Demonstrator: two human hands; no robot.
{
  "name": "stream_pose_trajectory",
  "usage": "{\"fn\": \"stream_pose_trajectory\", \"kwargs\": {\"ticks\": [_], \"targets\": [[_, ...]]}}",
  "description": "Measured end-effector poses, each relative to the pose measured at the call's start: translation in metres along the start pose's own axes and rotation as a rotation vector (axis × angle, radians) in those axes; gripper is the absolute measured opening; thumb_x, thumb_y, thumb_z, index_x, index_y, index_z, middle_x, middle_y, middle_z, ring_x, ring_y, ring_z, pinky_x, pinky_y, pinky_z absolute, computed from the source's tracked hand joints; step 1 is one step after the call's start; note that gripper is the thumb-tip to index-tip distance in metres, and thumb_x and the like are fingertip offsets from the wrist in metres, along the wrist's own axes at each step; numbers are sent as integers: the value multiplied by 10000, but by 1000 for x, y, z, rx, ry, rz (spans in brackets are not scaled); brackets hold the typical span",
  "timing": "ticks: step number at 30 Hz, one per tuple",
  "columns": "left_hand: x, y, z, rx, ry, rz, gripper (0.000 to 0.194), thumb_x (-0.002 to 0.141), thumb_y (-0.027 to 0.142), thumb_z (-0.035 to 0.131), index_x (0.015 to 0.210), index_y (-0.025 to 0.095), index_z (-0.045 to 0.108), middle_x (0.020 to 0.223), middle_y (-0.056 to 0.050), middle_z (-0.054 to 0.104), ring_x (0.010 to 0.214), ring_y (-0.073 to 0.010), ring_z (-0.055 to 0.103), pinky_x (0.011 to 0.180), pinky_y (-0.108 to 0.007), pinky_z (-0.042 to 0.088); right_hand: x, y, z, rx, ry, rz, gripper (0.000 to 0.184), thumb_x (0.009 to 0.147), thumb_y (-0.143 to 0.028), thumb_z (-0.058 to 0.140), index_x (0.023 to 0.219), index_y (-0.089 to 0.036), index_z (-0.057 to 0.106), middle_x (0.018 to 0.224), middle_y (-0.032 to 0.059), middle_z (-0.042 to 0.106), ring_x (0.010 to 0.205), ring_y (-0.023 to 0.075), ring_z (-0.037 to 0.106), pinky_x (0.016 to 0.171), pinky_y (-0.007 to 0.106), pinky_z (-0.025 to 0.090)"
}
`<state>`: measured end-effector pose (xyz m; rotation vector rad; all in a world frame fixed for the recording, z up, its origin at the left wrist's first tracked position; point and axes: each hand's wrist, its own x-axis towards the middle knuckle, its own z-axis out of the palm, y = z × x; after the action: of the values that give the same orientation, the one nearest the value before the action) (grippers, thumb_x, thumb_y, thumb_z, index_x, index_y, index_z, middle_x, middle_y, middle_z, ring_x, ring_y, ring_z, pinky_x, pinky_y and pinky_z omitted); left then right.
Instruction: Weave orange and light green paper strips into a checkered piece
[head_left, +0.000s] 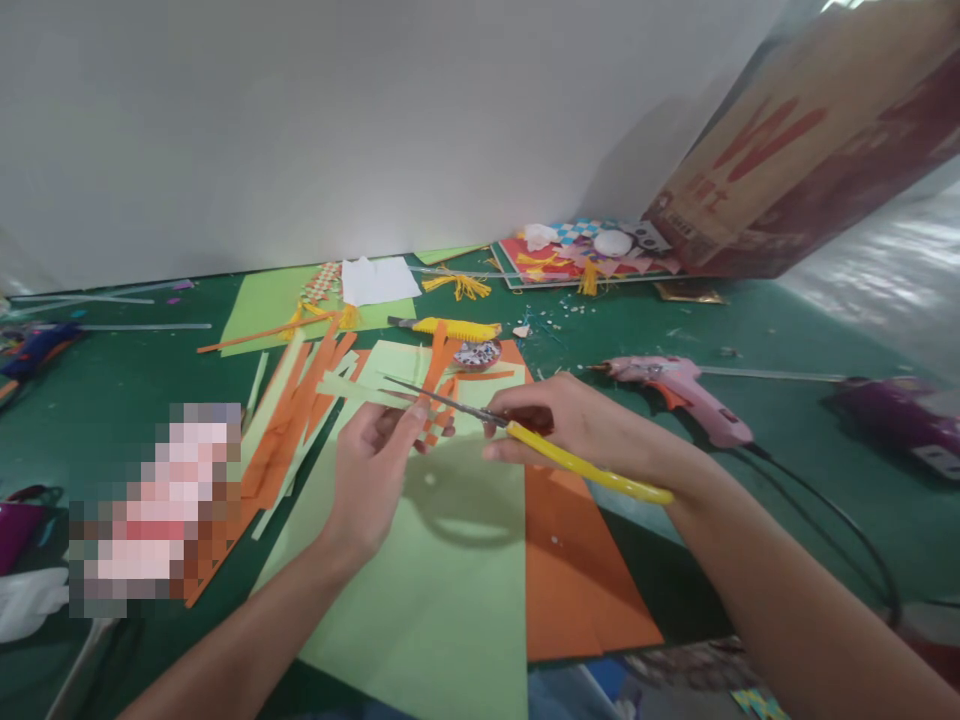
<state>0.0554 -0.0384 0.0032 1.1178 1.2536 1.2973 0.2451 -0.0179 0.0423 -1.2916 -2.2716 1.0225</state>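
Observation:
Over a pale green paper sheet (442, 600), my left hand (379, 460) pinches a small woven piece of orange and pale green paper strips (436, 415). Loose strip ends stick out of the weave to the left and upward. My right hand (570, 420) grips scissors with yellow handles (585, 470). Their thin blades reach left across the strips, close to my left thumb. Whether the blades touch the paper I cannot tell. Beneath the green sheet lies an orange sheet (577, 570). Cut orange and green strips (289, 430) are piled to the left.
A yellow utility knife (457, 329) and a small round dish (478, 354) lie beyond my hands. At right is a pink glue gun (686, 390) with its cord. A paper bag (810, 150) leans at the back right. A blurred-out object (161, 510) lies left.

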Motion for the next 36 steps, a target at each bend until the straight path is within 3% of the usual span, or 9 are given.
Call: {"fn": "stream_pose_trajectory", "kwargs": {"ticks": [22, 26, 29, 32, 36], "targets": [[1, -1, 1, 11, -2, -3, 206, 795, 364, 649, 747, 167, 613, 669, -10, 686, 642, -134, 648, 579, -227, 474, -1, 0, 0, -16, 18, 48, 354, 762, -505, 616, 676, -162, 606, 501, -60, 375, 508, 86, 310, 520, 235, 284], [2, -2, 0, 18, -13, -15, 236, 789, 400, 657, 781, 170, 606, 649, 3, 674, 549, -103, 590, 565, -229, 465, 2, 6, -2, 8, 132, 34, 363, 735, -535, 627, 709, -176, 573, 559, -52, 375, 528, 91, 310, 509, 239, 274], [1, -2, -2, 51, -52, -33, 231, 778, 389, 669, 746, 173, 591, 632, 10, 664, 533, -90, 560, 554, -219, 461, 1, 11, -1, 161, 196, -25, 392, 726, -554, 631, 859, -197, 534, 651, -31, 431, 576, 113, 383, 522, 248, 317], [0, 0, -2, 103, -122, -30, 253, 761, 357, 682, 654, 173, 544, 615, 22, 638, 528, -73, 539, 522, -191, 442, -1, 13, 3, 433, 180, -106, 407, 763, -525, 622, 995, -230, 463, 783, -4, 473, 676, 132, 456, 591, 262, 388], [-2, 3, 1, 124, -210, -53, 272, 707, 305, 714, 620, 175, 492, 554, 68, 515, 483, -51, 493, 473, -167, 408, 1, 8, 13, 621, 182, -75, 377, 776, -459, 650, 991, -230, 441, 790, -13, 482, 654, 111, 451, 571, 255, 391]]}}
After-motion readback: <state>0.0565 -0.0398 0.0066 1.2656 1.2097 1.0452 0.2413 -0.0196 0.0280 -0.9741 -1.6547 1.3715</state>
